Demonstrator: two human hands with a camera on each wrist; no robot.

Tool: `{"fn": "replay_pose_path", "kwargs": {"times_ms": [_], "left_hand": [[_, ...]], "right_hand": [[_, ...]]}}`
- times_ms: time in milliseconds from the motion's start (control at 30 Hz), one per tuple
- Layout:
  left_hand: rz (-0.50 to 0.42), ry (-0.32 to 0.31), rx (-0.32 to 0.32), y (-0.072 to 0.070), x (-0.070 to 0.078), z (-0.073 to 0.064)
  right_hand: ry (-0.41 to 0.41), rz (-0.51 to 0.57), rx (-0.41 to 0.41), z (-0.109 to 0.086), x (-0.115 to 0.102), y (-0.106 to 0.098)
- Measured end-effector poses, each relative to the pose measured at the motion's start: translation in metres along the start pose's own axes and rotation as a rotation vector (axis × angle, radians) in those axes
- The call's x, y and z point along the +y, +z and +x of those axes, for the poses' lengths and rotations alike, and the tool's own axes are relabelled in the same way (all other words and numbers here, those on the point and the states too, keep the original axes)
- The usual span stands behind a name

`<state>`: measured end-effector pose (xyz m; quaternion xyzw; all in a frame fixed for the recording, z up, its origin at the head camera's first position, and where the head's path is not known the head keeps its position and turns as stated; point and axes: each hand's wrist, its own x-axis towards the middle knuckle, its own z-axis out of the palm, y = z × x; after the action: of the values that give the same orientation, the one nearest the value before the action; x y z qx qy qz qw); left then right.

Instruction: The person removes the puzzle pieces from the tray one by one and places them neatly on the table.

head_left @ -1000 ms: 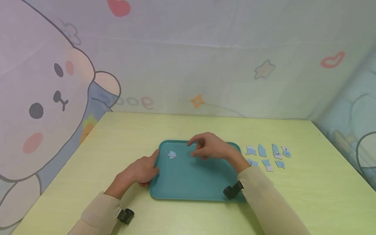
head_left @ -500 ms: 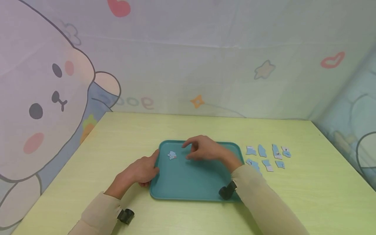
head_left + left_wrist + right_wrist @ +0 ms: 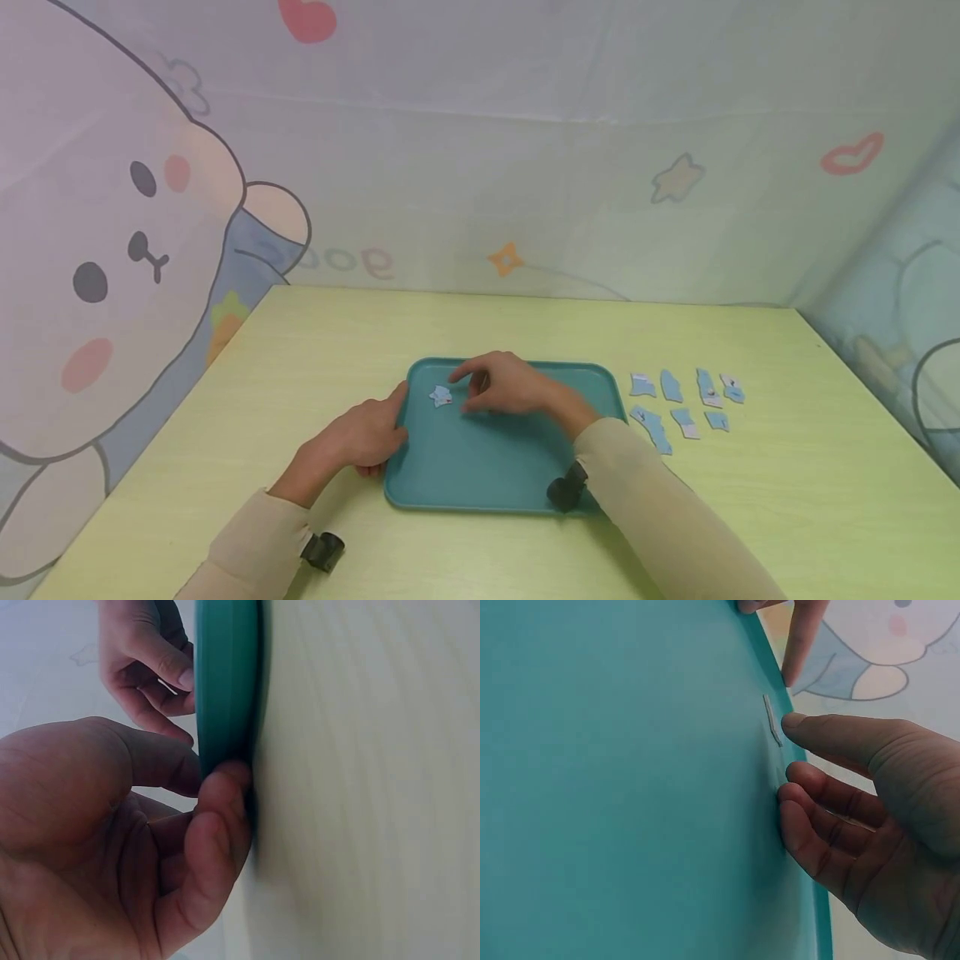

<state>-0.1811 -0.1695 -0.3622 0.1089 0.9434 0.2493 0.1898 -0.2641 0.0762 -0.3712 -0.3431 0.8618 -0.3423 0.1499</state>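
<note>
A small jigsaw puzzle piece [image 3: 441, 396], pale blue and white with a red spot, lies near the back left corner of a teal tray [image 3: 480, 471]. Just right of it, my right hand [image 3: 513, 383] hovers low with thumb and index finger spread and nothing between them. Seen from the right wrist, the piece [image 3: 772, 721] appears almost edge-on beside my fingertips. My left hand [image 3: 371, 433] grips the tray's left rim. The left wrist view has its thumb and curled fingers right at that rim [image 3: 225, 682].
To the right of the tray, several more blue-and-white puzzle pieces [image 3: 671, 386] lie spread in two rough rows on the pale yellow table [image 3: 810, 500]. A printed cloth backdrop [image 3: 465, 167] hangs behind the table and along its sides.
My right hand has moved left over the tray, closer to the lone puzzle piece. A long piece beside the tray now shows fully from behind the right sleeve. The left hand stays put.
</note>
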Motion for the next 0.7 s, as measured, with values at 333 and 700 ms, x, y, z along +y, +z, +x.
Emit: {"fn": "replay_pose_path", "kwargs": {"times_ms": [333, 700], "left_hand": [[-0.004, 0.0, -0.005, -0.001, -0.001, 0.002], [-0.005, -0.002, -0.004, 0.0, -0.001, 0.001]], "right_hand": [[0.022, -0.057, -0.035, 0.012, 0.003, 0.001], [0.04, -0.124, -0.109, 0.027, 0.005, 0.0]]}}
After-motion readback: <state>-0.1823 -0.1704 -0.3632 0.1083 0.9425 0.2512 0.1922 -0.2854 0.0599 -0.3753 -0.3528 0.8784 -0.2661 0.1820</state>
